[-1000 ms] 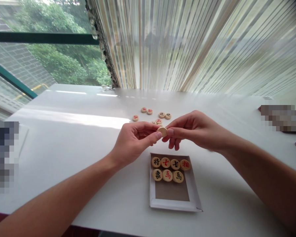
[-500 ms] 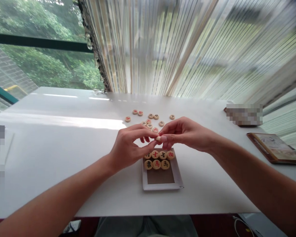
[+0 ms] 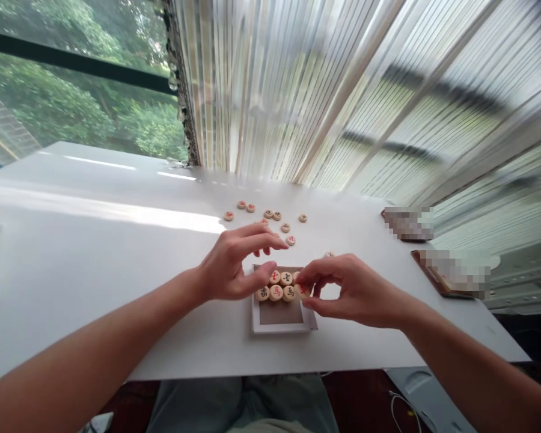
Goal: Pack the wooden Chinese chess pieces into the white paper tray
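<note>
Between the thumb and fingers of my right hand (image 3: 342,287) is a round xiangqi piece (image 3: 302,291) with a red character, at the right end of the second row in a shallow box (image 3: 256,322). Rows of wooden pieces with red and black characters lie in the box, among them a red-marked piece (image 3: 276,293) and a black-marked piece (image 3: 289,293). My left hand (image 3: 234,261) hovers over the box's far left corner, thumb and fingers apart with nothing in them. It hides part of the back row.
Several loose pieces lie beyond the box, including a red-marked one (image 3: 228,216) and a black-marked one (image 3: 302,218). Two flat brown-edged items, one a board-like thing (image 3: 442,279), rest at the right on the white table (image 3: 162,337). A string curtain (image 3: 270,90) hangs behind.
My left hand has released the piece both hands held and opened. My right hand has carried it down toward me into the second row of the box. The view has shifted slightly.
</note>
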